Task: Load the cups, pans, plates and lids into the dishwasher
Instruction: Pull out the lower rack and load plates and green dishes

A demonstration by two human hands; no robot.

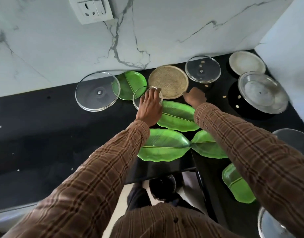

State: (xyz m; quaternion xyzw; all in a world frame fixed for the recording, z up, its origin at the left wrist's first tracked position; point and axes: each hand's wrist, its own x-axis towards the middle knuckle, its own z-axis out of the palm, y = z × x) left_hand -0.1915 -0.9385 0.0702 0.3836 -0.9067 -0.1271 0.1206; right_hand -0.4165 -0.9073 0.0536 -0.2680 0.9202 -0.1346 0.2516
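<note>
Black counter (44,127) lies bare leftward — dishes crowd its right end. Left hand (150,107) grips a small glass lid (136,98); right hand (195,97) touches the beige plate's (168,81) rim, grip unclear. Five green plates, four glass lids — counted.

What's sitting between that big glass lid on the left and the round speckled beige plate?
In the head view, a round green plate lies between the large glass lid and the beige plate, with a smaller glass lid overlapping its front edge.
</note>
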